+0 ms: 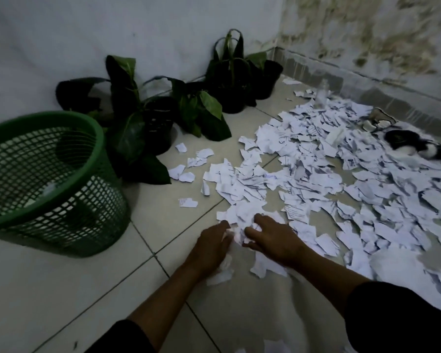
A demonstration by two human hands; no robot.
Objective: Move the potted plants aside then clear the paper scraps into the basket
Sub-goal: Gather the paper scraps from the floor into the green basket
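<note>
While both hands work at the near edge of the litter, the step in hand reads as the gathering of scraps, the plants already standing aside; the left hand (211,247) has its fingers curled round a small wad of torn white paper, so it is grasping scraps; the right hand (273,240) lies palm-down on the heap with fingers spread and bent over the pieces, pressing or raking them toward the left, though whether it has truly closed on any cannot be told from this view; between the two hands a little mound of paper is bunched up, touching both.

Outward from there, the torn white paper scraps with dark print (329,174) spread thickly over the pale tiled floor (61,289) to the right and back toward the stained wall, with a few loose pieces lying apart nearer the plants; the green plastic lattice basket (46,179) stands to the left, well apart from the hands, its mouth tilted toward the camera and seemingly holding little; behind it, the dark-leaved plants in black pots (158,123) are ranged along the white wall, off the paper.

The next move likely calls for both hands to close on the mound, lift it without shedding pieces, and carry it left over the basket's rim; most of the litter remains.
</note>
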